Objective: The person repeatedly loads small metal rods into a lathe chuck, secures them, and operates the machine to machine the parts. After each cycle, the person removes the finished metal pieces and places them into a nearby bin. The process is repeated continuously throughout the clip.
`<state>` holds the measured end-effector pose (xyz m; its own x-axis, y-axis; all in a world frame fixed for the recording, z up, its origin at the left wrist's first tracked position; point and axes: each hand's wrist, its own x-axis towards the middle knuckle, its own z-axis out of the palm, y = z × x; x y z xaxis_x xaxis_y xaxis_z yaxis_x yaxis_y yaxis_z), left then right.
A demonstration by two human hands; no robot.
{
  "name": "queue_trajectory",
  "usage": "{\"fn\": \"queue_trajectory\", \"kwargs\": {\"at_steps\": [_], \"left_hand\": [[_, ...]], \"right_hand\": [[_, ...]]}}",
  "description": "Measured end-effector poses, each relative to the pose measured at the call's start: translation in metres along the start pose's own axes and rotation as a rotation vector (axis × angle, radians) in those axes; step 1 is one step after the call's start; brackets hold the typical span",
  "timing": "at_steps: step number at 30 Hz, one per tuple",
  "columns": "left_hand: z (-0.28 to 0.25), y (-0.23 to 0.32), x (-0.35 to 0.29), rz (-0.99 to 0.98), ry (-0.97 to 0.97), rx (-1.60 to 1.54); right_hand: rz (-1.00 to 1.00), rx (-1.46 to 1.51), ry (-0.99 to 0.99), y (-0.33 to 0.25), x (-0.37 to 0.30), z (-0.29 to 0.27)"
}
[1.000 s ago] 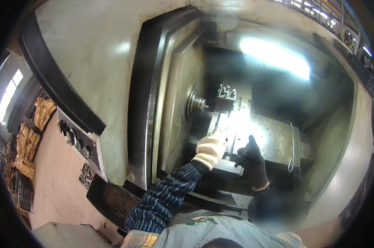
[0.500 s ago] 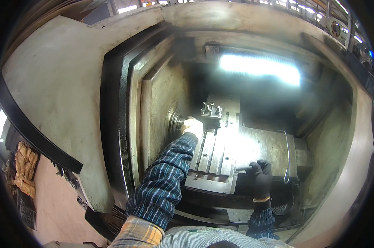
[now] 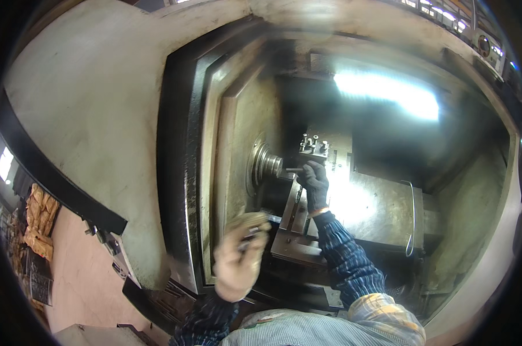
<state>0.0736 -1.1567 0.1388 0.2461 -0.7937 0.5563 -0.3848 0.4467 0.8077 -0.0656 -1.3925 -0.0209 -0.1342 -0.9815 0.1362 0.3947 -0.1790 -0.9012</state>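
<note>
- Black glove (image 3: pixel 318 195) covers the right hand (image 3: pixel 313 177), which pinches a thin, straight metal rod (image 3: pixel 294 170).
- The rod pokes out left of those fingers, its tip near the round, shiny, stepped spindle (image 3: pixel 270 166); I can't tell if they touch.
- Pale glove (image 3: pixel 233 277) on the left hand (image 3: pixel 240 254) looks blurry, fingers curled round a small shiny piece (image 3: pixel 253 232).
- Both hands are apart, the left one lower.
</note>
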Motion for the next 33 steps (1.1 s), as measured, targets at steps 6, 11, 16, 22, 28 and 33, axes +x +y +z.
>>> {"fn": "queue_trajectory", "kwargs": {"at_steps": [6,11,16,22,28,33], "left_hand": [[-0.110,0.064,-0.042,0.003,0.646,-0.143],[-0.187,0.063,-0.025,-0.178,0.872,0.166],[-0.242,0.004,-0.016,-0.061,0.616,0.425],[-0.207,0.018,-0.014,0.019,0.763,0.560],[-0.206,0.039,0.004,-0.281,0.716,0.555],[-0.197,0.031,-0.033,0.168,0.597,0.714]], "right_hand": [[-0.004,0.087,0.150,0.053,0.019,0.022],[-0.524,-1.306,-0.050,0.075,0.042,-0.030],[-0.648,-1.086,-0.409,0.065,0.029,0.012],[-0.339,-0.600,-0.651,0.069,0.029,0.031],[-0.621,-0.956,-0.568,0.050,0.054,-0.016],[-0.259,-0.596,-0.410,0.014,-0.015,0.051]]}}
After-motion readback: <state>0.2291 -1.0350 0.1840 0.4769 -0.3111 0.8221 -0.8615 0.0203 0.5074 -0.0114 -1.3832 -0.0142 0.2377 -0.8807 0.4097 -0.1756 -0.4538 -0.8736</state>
